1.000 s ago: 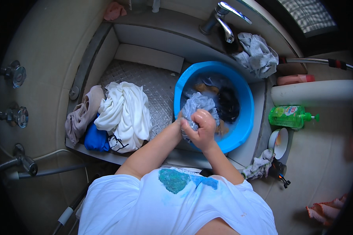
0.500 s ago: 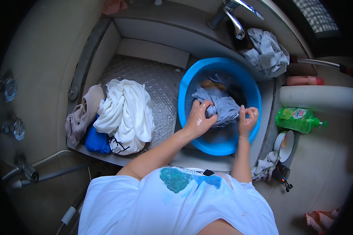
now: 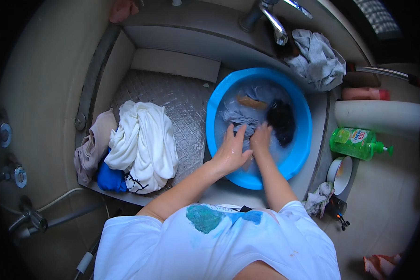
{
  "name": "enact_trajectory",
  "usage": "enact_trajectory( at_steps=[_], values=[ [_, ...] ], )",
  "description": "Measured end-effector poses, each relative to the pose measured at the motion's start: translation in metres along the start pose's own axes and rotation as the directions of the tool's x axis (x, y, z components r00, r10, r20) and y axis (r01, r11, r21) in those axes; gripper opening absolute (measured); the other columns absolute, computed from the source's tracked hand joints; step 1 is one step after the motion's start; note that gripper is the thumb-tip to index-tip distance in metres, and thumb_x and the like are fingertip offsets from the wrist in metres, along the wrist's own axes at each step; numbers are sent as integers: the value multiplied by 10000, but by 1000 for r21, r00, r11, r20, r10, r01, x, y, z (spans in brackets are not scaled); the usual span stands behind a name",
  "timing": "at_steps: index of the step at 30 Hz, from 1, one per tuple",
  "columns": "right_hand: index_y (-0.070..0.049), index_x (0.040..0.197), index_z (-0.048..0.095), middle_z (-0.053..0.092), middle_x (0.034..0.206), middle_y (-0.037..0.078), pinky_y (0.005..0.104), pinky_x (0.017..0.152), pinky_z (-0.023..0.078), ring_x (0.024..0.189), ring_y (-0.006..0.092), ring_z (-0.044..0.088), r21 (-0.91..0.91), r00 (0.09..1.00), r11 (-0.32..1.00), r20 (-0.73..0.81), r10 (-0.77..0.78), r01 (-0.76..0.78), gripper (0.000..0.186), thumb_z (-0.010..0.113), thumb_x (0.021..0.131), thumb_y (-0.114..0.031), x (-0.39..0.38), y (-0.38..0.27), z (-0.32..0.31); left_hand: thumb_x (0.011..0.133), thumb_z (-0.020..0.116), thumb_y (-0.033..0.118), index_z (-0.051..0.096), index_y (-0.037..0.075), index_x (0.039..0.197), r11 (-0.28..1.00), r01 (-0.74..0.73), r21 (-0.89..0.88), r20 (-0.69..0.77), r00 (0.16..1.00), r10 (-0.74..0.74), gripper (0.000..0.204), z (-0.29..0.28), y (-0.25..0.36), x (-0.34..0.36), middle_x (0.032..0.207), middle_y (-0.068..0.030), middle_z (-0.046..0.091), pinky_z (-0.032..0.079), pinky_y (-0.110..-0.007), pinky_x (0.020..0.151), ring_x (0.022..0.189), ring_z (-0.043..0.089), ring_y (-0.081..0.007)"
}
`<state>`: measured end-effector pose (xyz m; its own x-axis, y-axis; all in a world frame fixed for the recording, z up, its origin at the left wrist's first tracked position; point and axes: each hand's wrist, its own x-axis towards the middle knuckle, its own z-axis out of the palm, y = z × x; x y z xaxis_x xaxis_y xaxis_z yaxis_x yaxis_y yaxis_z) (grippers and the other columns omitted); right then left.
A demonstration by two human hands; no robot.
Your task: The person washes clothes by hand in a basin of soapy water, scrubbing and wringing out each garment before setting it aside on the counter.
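A round blue basin (image 3: 307,154) holds cloudy, soapy water and wet laundry. In it lies a grey-blue garment (image 3: 240,115), bunched and partly under water. My left hand (image 3: 232,150) rests at the garment's near edge, wet, with thumb and fingers spread apart. Close beside it, my right hand (image 3: 261,139) reaches down into the water by the same cloth; the water and cloth partly hide its fingers, so its grip does not show. A brown item (image 3: 251,102) lies farther back in the basin, its kind unclear. Dark cloth (image 3: 281,122) floats at the right.
White clothing (image 3: 147,140), a beige garment (image 3: 95,144) and a blue cloth (image 3: 111,176) lie left in the sink (image 3: 186,112). A tap (image 3: 277,28) and grey cloth (image 3: 318,60) are behind. To the right lie a green pump bottle (image 3: 357,143) and a white bowl (image 3: 341,173).
The grey-blue garment, lifted and bunched before, has sunk lower into the water. My right hand has moved left from the basin's right side, next to my left hand. The dark cloth shows more.
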<state>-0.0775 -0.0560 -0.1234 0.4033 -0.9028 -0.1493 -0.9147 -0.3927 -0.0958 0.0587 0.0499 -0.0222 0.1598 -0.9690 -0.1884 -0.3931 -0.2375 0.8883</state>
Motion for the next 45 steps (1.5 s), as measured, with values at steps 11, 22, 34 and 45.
enact_trajectory(
  at_steps=[11, 22, 34, 45],
  values=[
    [-27, 888, 650, 655, 879, 147, 386, 756, 474, 854, 312, 625, 89, 989, 991, 99, -110, 101, 241, 530, 804, -218, 17, 11, -36, 771, 664, 338, 208, 40, 1383, 647, 287, -707, 136, 952, -275, 820, 3, -15, 22, 1312, -181, 389, 394, -416, 852, 1136, 446, -270],
    [25, 871, 605, 612, 821, 74, 248, 705, 436, 756, 123, 560, 823, 949, 501, -135, -284, 267, 221, 639, 790, -178, -81, -81, -182, 896, 502, 352, 483, 55, 1147, -124, 259, -958, 280, 941, -191, 389, -2, -22, 32, 1024, -109, 581, 486, -357, 817, 926, 586, -221],
    [4, 782, 574, 591, 727, 151, 334, 630, 457, 664, 303, 581, 685, 838, 596, -544, 38, 418, 171, 609, 785, -164, -29, -72, -110, 954, 369, 341, 495, 57, 1148, 154, 193, -969, 138, 940, -312, 367, 17, -13, 21, 1100, -77, 546, 430, -319, 889, 993, 530, -169],
    [-42, 767, 599, 534, 718, 18, 235, 602, 361, 642, 108, 439, 843, 889, 326, 327, 322, -428, 512, 411, 911, -495, -10, 39, -107, 780, 559, 109, 558, 38, 880, 808, -347, -476, -337, 921, 197, 123, -3, 20, 3, 812, -122, 525, 407, -321, 704, 766, 512, -255]
  ],
)
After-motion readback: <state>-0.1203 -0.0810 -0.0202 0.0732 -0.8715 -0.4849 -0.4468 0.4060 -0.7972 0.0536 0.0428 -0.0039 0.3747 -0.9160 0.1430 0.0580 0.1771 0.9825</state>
